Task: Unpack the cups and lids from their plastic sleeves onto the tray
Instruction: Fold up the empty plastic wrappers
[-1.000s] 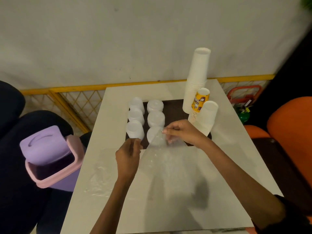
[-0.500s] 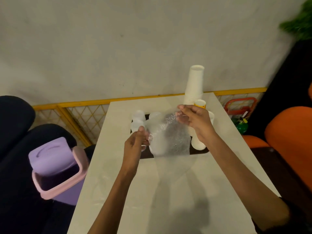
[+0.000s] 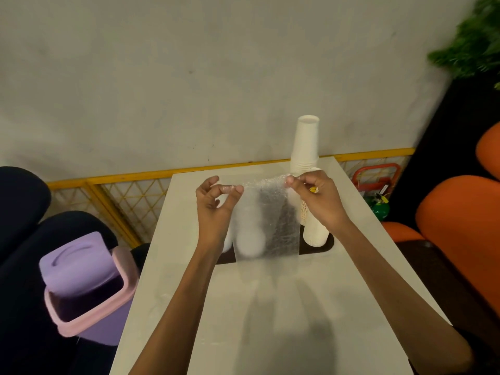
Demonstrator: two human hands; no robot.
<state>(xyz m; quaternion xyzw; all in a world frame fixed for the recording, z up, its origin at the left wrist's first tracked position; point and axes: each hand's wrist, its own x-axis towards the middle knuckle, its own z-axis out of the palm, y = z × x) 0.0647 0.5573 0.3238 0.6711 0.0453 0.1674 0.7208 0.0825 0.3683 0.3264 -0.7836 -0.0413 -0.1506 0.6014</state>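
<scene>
Two hands hold one clear plastic sleeve (image 3: 270,226) up over the far half of the worktop (image 3: 270,320). The left hand (image 3: 216,209) pinches its top left corner between thumb and forefinger, with the other fingers loosely curled. The right hand (image 3: 316,201) has its fingers closed on the top right corner. A second ago the sleeve lay flat along the worktop with both hands low at the near edge of the tray (image 3: 323,246). Now it hangs free, stretched between the hands, and nothing appears to be inside it. I judge that its contents are out and this sleeve is only waste.

White lids (image 3: 228,242) sit in stacks on the left part of the dark tray, mostly blurred behind the film. On the right part a tall stack of white paper cups (image 3: 307,142) stands upside down, with a shorter stack (image 3: 315,234) nearer the person. The right hand hides what lies between the two.

Beside the worktop, on the person's left, a purple bin with a pink rim (image 3: 86,282) stands with its swing lid tilted open. An orange chair (image 3: 460,226) sits on the right, and a yellow mesh railing (image 3: 121,182) runs along the wall. The hanging film drapes close over the lids, so a careless swing toward the bin could brush the stacks.
</scene>
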